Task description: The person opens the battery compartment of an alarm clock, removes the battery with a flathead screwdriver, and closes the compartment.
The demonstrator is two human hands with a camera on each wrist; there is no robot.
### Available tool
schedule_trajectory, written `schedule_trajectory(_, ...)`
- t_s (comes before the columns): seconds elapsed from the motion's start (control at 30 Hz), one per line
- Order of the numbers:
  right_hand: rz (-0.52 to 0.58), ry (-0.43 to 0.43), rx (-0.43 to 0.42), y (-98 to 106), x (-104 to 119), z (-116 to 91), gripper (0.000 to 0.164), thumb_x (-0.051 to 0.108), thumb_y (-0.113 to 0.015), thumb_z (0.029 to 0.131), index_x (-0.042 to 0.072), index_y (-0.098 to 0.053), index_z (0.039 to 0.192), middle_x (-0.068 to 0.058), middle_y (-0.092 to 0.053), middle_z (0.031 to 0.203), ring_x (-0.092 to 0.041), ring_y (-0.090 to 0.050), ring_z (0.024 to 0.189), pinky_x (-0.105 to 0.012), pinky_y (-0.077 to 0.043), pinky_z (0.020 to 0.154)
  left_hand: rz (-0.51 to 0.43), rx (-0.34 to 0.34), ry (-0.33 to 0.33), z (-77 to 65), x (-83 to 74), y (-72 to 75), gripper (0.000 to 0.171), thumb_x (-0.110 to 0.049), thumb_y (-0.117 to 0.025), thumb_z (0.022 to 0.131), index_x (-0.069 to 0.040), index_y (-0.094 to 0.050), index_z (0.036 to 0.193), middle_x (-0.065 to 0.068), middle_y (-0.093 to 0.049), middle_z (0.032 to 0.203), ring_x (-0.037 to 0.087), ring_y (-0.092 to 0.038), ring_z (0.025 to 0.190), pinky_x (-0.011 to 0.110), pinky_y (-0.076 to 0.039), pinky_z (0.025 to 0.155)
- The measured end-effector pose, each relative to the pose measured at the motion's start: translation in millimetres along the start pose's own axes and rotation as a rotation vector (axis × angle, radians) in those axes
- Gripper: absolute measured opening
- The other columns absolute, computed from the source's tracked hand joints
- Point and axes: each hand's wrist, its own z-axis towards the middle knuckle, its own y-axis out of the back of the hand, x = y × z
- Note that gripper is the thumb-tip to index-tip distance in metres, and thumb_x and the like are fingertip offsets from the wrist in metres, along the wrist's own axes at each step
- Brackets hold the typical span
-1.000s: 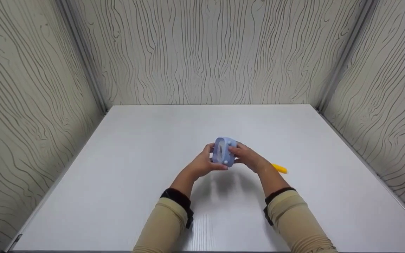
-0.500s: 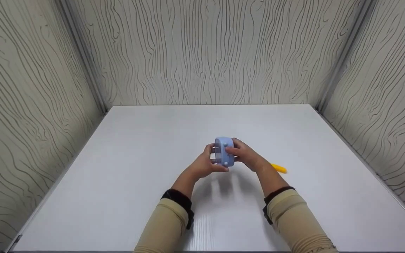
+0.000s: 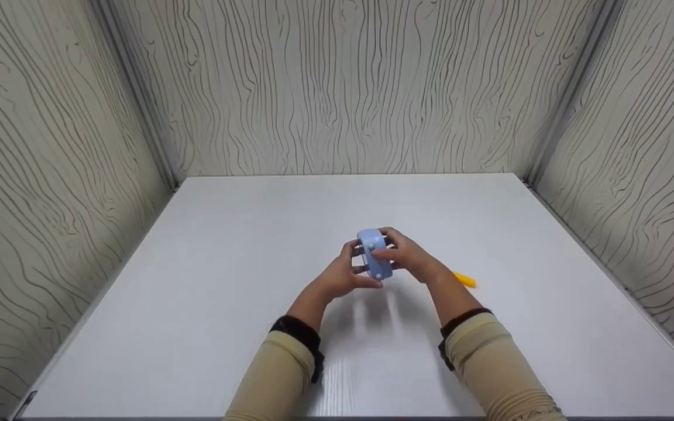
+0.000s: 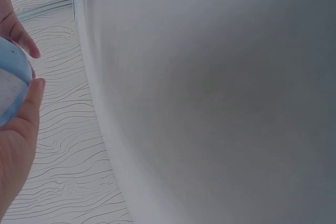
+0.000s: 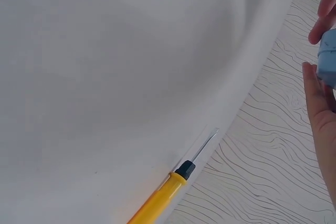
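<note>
A small light blue alarm clock [image 3: 377,267] with rounded corners and small round knobs is held up over the white table. My left hand [image 3: 337,278] grips it from the left, thumb along its near lower edge and fingers behind. From the right, my right hand [image 3: 413,261] holds it too, with a fingertip pressed on the side that faces up. In the left wrist view the clock [image 4: 11,74] is partly cut off by the frame edge, showing a pale face with small marks. The right wrist view catches only an edge of the clock [image 5: 327,59].
A screwdriver with a yellow handle [image 3: 466,279] lies on the table beyond my right wrist, partly hidden in the head view. Its black collar and metal shaft show in the right wrist view. Wood-grain patterned panels [image 3: 337,88] enclose the white table [image 3: 196,245] at the back and sides.
The clock has turned in my hands, so its clear front has swung out of the head view and its knobbed side now faces up. Both hands stay nearly in place.
</note>
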Motion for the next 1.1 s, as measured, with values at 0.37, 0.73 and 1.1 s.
schedule_trajectory(0.37,-0.084,0.023,0.017,-1.8,10.8,-7.4,0.073,0.031,-0.068,0.078,0.014,-0.031,0.138,-0.017,-0.040,0.129,-0.032,-0.046,0.114,-0.047,-0.046,0.090,-0.015,0.017,-0.007,-0.6,2.6,2.9,0.112,-0.040,-0.084,0.059,-0.023,-0.014,0.144,0.000,-0.031,0.145,0.020,-0.046,0.123,0.036,-0.042,0.097)
schedule_trajectory(0.73,-0.250,0.090,0.004,1.3,5.9,-3.0,0.078,0.033,-0.072,0.075,0.013,-0.033,0.139,-0.016,-0.042,0.131,-0.033,-0.043,0.118,-0.050,-0.042,0.094,-0.041,0.015,-0.042,-3.6,1.5,9.5,0.115,-0.035,-0.085,0.058,-0.019,-0.012,0.145,0.004,-0.029,0.146,0.026,-0.044,0.124,0.037,-0.043,0.097)
schedule_trajectory(1.1,-0.425,0.065,-0.029,-1.8,4.5,-3.4,0.086,0.043,-0.076,0.068,0.018,-0.035,0.139,-0.010,-0.043,0.129,-0.027,-0.045,0.116,-0.045,-0.046,0.091,-0.017,-0.008,-0.020,-7.3,-3.1,16.0,0.112,-0.041,-0.082,0.060,-0.027,-0.012,0.146,0.003,-0.023,0.149,0.025,-0.043,0.125,0.039,-0.042,0.097)
